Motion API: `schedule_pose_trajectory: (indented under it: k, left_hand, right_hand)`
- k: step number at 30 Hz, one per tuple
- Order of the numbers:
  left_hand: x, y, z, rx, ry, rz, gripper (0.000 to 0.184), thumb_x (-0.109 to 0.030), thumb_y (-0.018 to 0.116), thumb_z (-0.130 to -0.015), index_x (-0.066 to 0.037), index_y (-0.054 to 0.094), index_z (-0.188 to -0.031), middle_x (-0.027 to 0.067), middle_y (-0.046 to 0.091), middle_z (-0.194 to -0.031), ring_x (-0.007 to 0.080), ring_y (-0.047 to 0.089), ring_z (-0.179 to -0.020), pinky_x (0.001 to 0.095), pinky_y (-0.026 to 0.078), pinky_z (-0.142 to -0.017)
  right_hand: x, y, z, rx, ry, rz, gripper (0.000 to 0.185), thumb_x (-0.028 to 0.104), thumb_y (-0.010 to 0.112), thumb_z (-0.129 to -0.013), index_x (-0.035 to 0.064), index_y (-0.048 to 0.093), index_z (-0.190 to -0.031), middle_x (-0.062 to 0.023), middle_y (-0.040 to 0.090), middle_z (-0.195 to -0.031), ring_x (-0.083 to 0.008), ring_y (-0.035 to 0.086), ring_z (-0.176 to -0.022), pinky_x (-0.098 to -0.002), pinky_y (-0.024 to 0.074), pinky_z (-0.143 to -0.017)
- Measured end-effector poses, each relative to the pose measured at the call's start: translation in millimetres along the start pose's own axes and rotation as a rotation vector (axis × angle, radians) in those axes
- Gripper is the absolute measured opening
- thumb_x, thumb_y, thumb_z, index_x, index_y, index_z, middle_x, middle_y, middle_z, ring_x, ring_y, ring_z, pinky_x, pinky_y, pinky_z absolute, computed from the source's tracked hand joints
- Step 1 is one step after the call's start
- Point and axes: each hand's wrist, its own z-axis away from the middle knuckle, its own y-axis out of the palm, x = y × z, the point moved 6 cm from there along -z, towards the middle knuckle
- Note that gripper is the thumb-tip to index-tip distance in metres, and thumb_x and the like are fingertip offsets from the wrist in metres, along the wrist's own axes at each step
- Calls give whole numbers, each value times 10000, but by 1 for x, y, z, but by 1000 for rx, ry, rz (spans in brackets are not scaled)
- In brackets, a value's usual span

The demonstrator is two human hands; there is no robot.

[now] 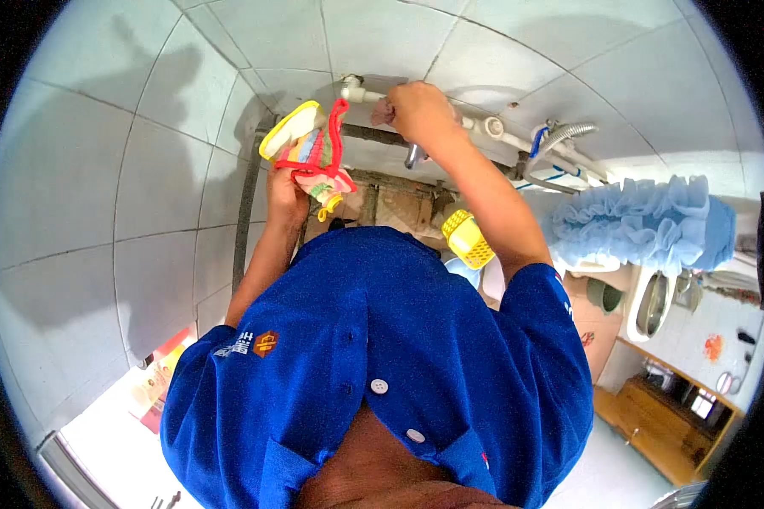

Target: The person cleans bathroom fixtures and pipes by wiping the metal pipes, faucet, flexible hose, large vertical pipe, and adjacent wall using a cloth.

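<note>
My left hand (pixel 288 200) is closed on a striped cloth pouch (pixel 310 157) with red trim, a yellow-edged pale part and a small yellow loop at its lower end. The exact kind of this cloth item is unclear. Up at the tiled wall, my right hand (pixel 424 114) is closed around a pinkish rag (pixel 383 112) beside the white pipe (pixel 367 95). Part of the pipe is hidden behind this hand. A metal tap (pixel 412 156) shows just below the right wrist.
Pale tiled walls (pixel 161 170) meet in the left corner. A yellow perforated basket (pixel 467 239) sits under my right forearm. Further right are a grey flexible hose (pixel 560 136), blue ruffled fabric (pixel 637 222), an oval basin (pixel 651 305) and a wooden cabinet (pixel 654 428).
</note>
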Motion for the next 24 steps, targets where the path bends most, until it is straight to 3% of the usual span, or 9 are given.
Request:
schedule_pose_trajectory:
  k: [2, 5, 7, 10, 14, 16, 19, 24]
  left_hand:
    - [-4, -6, 4, -95, 10, -13, 423, -59, 523, -882, 10, 494, -1299, 138, 615, -1213, 245, 624, -1080, 382, 500, -954]
    - [-2, -1, 5, -46, -5, -23, 411, -60, 518, -883, 17, 504, -1286, 140, 621, -1198, 243, 628, -1071, 382, 499, -956]
    - [-4, 10, 6, 2, -8, -26, 415, -61, 513, -884, 22, 499, -1290, 142, 620, -1199, 242, 628, -1070, 381, 502, -950]
    - [0, 13, 3, 7, -15, -18, 421, -57, 508, -879, 32, 497, -1290, 144, 620, -1198, 241, 630, -1064, 379, 508, -938]
    - [1, -1, -1, -57, -11, 32, 429, -53, 510, -862, 35, 506, -1282, 137, 622, -1197, 237, 636, -1052, 371, 516, -922]
    - [-4, -6, 1, -43, 2, 14, 434, -55, 515, -862, 32, 502, -1286, 137, 622, -1196, 237, 637, -1049, 372, 515, -922]
    - [-3, -6, 3, -35, 8, -25, 448, -59, 522, -860, 30, 491, -1297, 140, 618, -1201, 237, 637, -1049, 374, 514, -924]
    - [-6, 4, 3, -52, 33, -31, 455, -63, 522, -857, 37, 490, -1300, 149, 609, -1217, 240, 631, -1063, 376, 511, -930]
  right_hand:
    - [2, 2, -5, -4, 2, 11, 236, 131, 628, -771, 174, 701, -991, -133, 694, -853, -324, 667, -846, -431, 525, -752]
    - [8, 0, -10, -122, -116, -226, 207, 141, 615, -789, 169, 712, -969, -124, 697, -847, -323, 670, -847, -427, 527, -733]
    - [15, 7, -9, -56, -80, 36, 184, 146, 592, -816, 164, 716, -951, -106, 703, -856, -314, 675, -830, -416, 529, -737]
    - [0, 12, -8, 82, -13, 40, 173, 150, 586, -827, 153, 709, -949, -105, 705, -869, -306, 678, -831, -410, 531, -743]
    - [9, 3, -14, 92, -140, 41, 175, 155, 594, -818, 149, 716, -944, -105, 706, -868, -303, 679, -832, -408, 534, -744]
    - [5, 7, -25, 61, -39, -17, 160, 161, 605, -813, 151, 727, -916, -113, 706, -855, -303, 680, -836, -408, 536, -735]
    - [13, 12, -22, -13, -106, 75, 137, 164, 604, -811, 132, 727, -861, -130, 704, -846, -313, 678, -833, -409, 534, -728]
    - [3, -7, 3, 66, -62, 68, 145, 180, 602, -810, 99, 708, -867, -159, 696, -858, -347, 669, -823, -428, 530, -719]
